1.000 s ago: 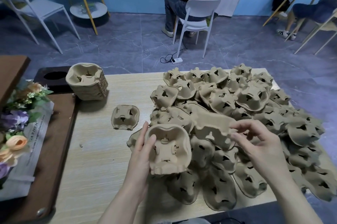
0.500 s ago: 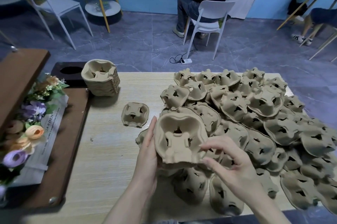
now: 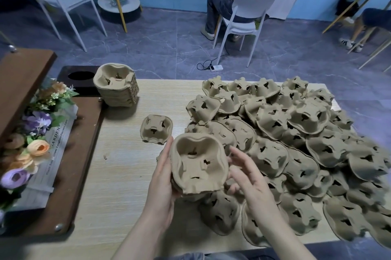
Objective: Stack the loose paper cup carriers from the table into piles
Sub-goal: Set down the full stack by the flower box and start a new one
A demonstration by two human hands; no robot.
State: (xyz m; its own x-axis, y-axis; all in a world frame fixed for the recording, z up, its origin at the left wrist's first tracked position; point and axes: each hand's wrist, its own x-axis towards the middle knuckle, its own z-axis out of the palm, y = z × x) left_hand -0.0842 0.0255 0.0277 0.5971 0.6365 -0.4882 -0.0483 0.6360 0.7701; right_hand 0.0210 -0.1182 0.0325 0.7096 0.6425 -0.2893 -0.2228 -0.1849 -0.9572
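Observation:
My left hand (image 3: pixel 161 177) grips a small nested stack of brown pulp cup carriers (image 3: pixel 198 166) by its left edge, hollow side facing me, above the table's near middle. Just right of that stack is my right hand (image 3: pixel 247 177), fingers spread and relaxed, holding nothing. A big heap of loose carriers (image 3: pixel 296 143) covers the right half of the wooden table (image 3: pixel 118 175). One single carrier (image 3: pixel 156 129) lies upside down left of the heap. A tall finished pile of carriers (image 3: pixel 116 88) stands at the table's far left corner.
A brown wooden tray (image 3: pixel 84 154) with a box of artificial flowers (image 3: pixel 31 139) borders the table's left side. Beyond the table are white chairs (image 3: pixel 243 24), seated people and a power strip (image 3: pixel 215 67) on the grey floor.
My right hand brought a carrier from the heap onto the one in my left hand, then let go and drew back. The held stack turned hollow side toward me.

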